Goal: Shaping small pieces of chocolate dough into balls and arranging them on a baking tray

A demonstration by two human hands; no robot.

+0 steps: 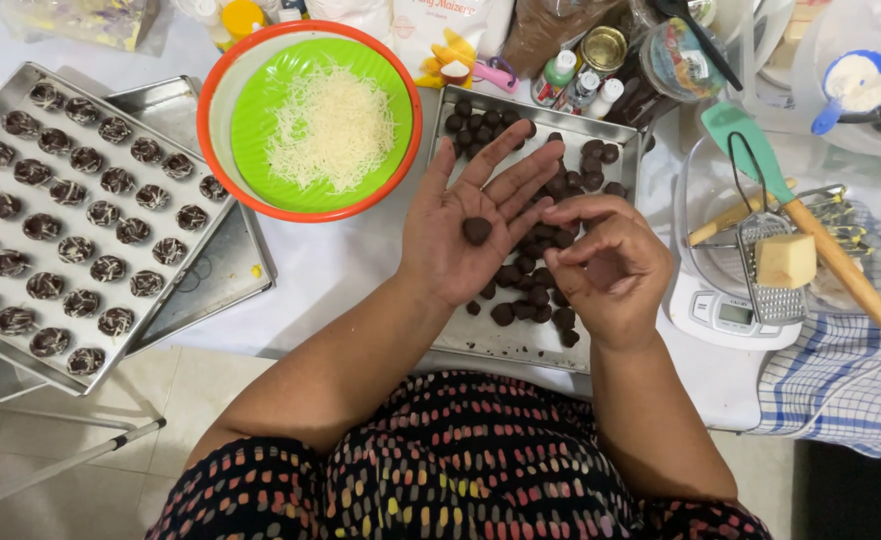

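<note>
Right hand: the right hand [600, 262] is curling up with its fingertips pinching together; it is hard to tell if they are holding a tiny bit of dough.
Left hand: the left hand [470, 232] is lying wide open, palm up, and a dark dough ball [476, 230] is sitting in the middle of the palm.
Doing it well: I think keeping the palm flat is stopping the ball from rolling off.
Tray under the hands: a metal tray [520, 345] on the bench [330, 265] is holding many more dark balls [530, 300].
Hidden: the hands are covering some balls.
Left tray: the big tray [100, 215] is running off the edge.
Far: a green bowl [260, 120] is holding white shreds [330, 125].
</note>
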